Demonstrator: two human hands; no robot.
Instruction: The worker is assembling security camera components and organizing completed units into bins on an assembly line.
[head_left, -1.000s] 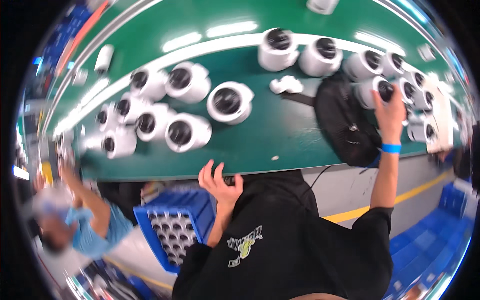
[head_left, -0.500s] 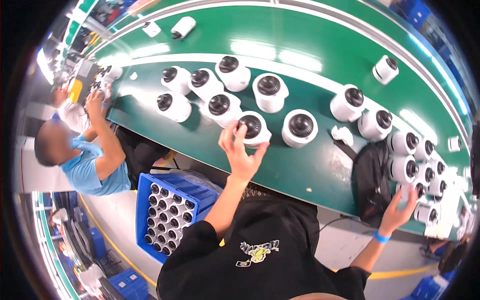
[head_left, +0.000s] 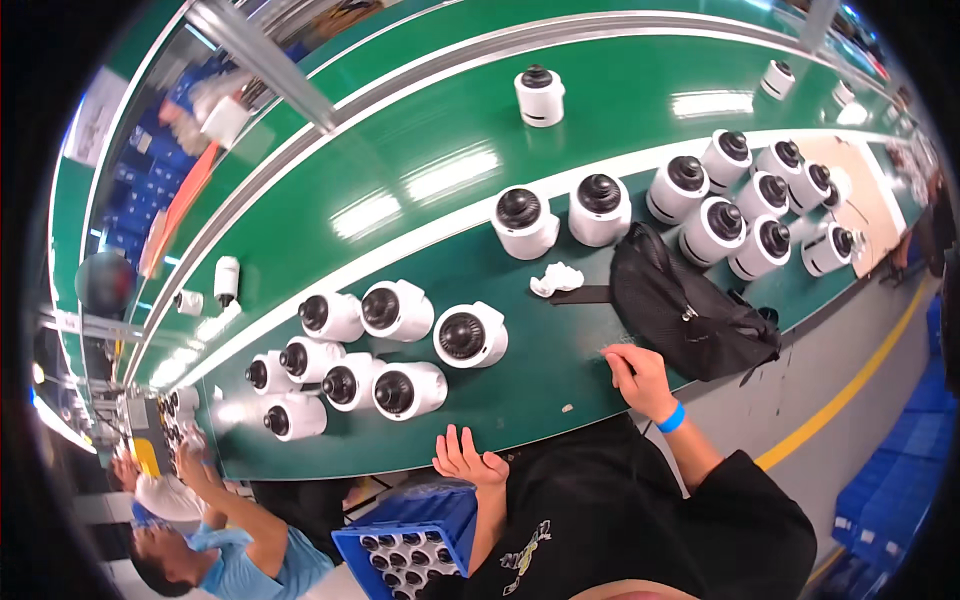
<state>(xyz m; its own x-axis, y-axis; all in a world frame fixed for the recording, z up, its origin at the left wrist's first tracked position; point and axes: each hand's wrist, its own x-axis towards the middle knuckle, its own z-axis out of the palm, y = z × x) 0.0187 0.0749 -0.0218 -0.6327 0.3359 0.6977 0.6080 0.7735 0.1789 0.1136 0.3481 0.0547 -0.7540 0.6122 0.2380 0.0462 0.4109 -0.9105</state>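
My left hand (head_left: 468,458) is at the front edge of the green worktable (head_left: 530,400), palm partly turned up, fingers spread and nothing in it. The nearest things to it are several white cylindrical units with black ribbed domes, among them one (head_left: 410,390) lying tilted and a larger one (head_left: 470,336) behind it. My right hand (head_left: 642,382), with a blue band at the wrist, hangs over the table beside a black bag (head_left: 690,310). Its fingers are loosely bent, with a gap at the thumb, and nothing shows between them.
A crumpled white tissue (head_left: 558,280) lies by the bag strap. More white units (head_left: 712,230) crowd the right end. Behind runs a green conveyor (head_left: 440,200) carrying one unit (head_left: 540,97). Below left stands a blue crate (head_left: 445,520) of units; a person in blue (head_left: 225,540) works at left.
My left hand has come off the white unit it was touching and drawn back to the table edge. My right hand has left the units at the right. The view has turned.
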